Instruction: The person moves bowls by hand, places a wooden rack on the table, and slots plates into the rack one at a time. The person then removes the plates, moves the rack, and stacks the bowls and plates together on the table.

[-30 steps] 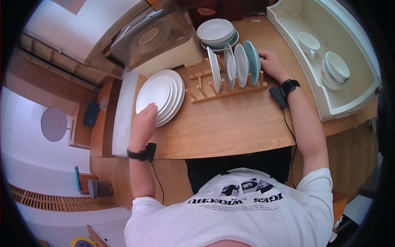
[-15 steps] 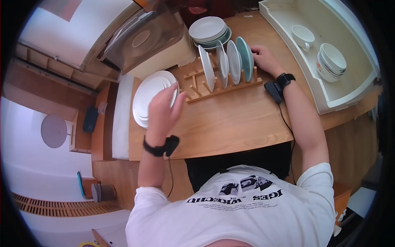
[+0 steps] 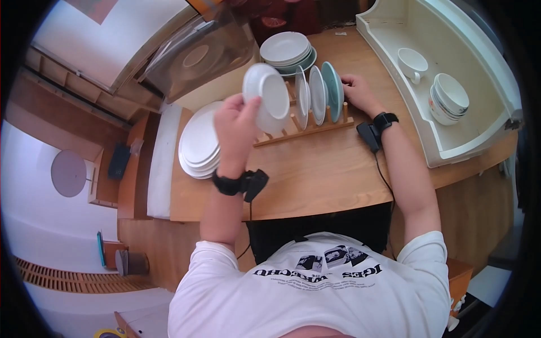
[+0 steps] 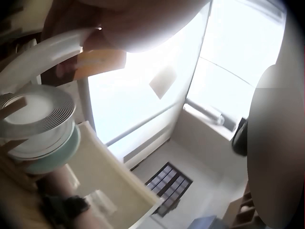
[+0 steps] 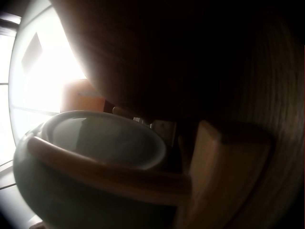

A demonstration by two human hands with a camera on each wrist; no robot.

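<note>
left hand [image 3: 236, 124]: fingers curled round the edge of a white plate [image 3: 267, 93], thumb on its face | plate: tilted, by the rack's [image 3: 304, 133] left end | right hand [image 3: 360, 93]: beside the green plate [image 3: 333, 93], fingertips hidden, can't tell its grip | shirt [image 3: 310, 298]: upside-down "IGES", small print unreadable, sorry

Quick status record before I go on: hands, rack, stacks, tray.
left hand: holding a tilted white plate at the rack's left end; rack contact unclear
right hand: at the rack's right end, grip hidden
rack: upright plates, green plate rightmost
left stack: white plates
back stack: white plates over green dishware
cream tray: cup, stacked bowls
</note>
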